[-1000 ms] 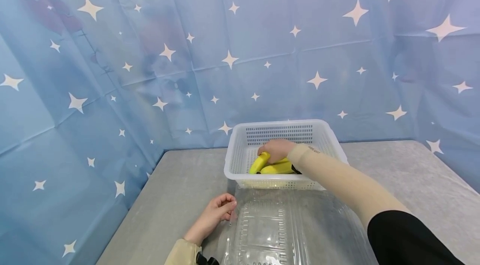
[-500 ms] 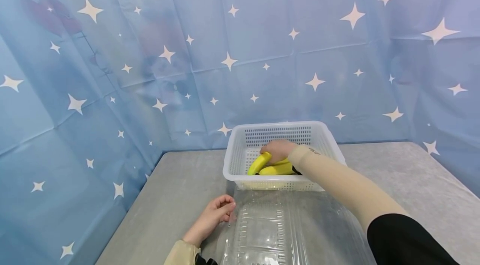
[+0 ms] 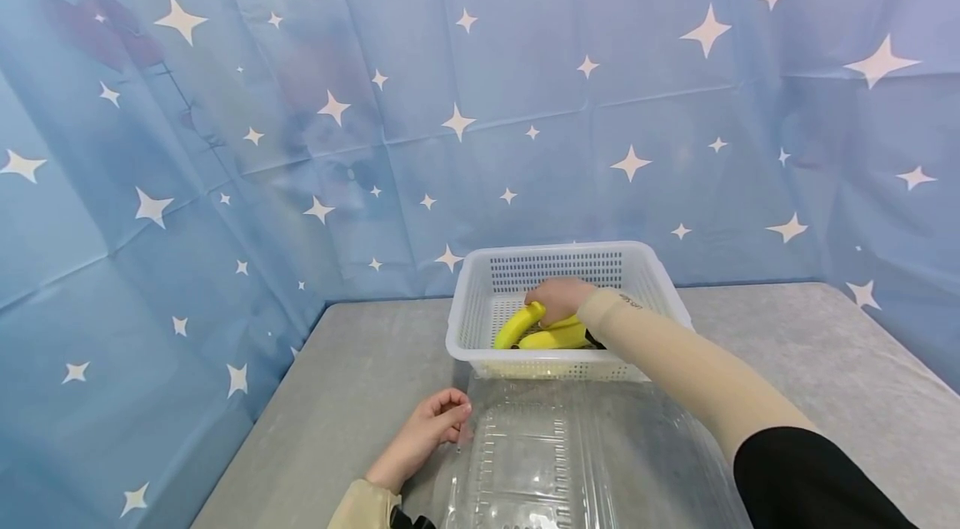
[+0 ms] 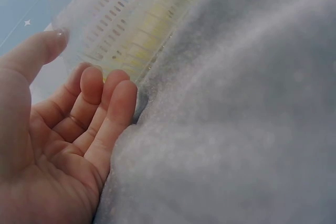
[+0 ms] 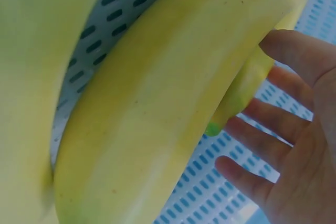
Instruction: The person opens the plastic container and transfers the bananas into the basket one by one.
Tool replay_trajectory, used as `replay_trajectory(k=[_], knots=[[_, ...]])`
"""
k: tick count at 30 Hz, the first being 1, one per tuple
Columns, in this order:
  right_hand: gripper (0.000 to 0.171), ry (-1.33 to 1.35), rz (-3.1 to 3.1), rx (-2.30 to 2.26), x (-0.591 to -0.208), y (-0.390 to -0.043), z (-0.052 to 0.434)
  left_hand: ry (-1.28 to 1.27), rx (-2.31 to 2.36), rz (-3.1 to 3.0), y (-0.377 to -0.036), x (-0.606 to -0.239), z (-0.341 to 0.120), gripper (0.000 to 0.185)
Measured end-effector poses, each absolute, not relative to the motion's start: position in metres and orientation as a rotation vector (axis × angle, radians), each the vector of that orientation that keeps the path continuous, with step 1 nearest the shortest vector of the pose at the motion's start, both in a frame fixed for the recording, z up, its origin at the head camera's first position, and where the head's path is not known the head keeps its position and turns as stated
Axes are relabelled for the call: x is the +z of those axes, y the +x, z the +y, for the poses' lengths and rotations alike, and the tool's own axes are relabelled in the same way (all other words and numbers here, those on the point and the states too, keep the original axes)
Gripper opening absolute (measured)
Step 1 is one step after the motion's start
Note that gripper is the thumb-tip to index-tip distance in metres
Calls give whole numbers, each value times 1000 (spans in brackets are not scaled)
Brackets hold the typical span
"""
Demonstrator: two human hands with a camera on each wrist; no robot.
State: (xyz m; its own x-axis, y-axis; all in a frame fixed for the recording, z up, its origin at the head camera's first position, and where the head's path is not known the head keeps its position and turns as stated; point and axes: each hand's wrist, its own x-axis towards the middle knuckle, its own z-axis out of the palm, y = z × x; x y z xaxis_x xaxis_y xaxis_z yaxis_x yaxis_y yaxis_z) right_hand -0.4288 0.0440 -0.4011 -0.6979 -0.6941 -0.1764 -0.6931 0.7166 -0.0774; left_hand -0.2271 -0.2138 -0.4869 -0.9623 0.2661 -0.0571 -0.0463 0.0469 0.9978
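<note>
Several yellow bananas lie inside a white perforated plastic basket. My right hand reaches down into the basket among them. In the right wrist view a large banana crosses the picture. The thumb is at its edge, and the spread fingers reach beside a banana with a green tip, which covers some fingertips. My left hand is at the left edge of a clear plastic container in front of the basket. Its fingers are loosely bent, thumb apart, in the left wrist view.
A grey table bears the basket and container. Behind it hangs a blue curtain with white stars, close behind the basket. The right sleeve passes over the basket's front right corner.
My right hand has shifted slightly to the right inside the basket, and the leftmost banana beside it has tilted a little. The left hand stays by the container. The head view has shifted slightly.
</note>
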Motion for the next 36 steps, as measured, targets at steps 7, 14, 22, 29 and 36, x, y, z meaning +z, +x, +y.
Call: replay_trajectory(k=[7, 14, 22, 29, 36], knots=[[43, -1031, 2714, 1, -395, -427, 51, 205, 2009, 2095, -225, -487, -212, 26], [42, -964, 2695, -17, -375, -420, 59, 183, 1991, 2113, -223, -488, -212, 28], [41, -942, 2692, -150, -354, -412, 78, 210, 1968, 2106, -219, -489, -215, 26], [42, -1028, 2672, -378, -316, -383, 108, 234, 1950, 2112, -223, -488, -216, 34], [41, -1085, 2697, -526, -307, -352, 150, 245, 1956, 2127, -224, -489, -214, 33]])
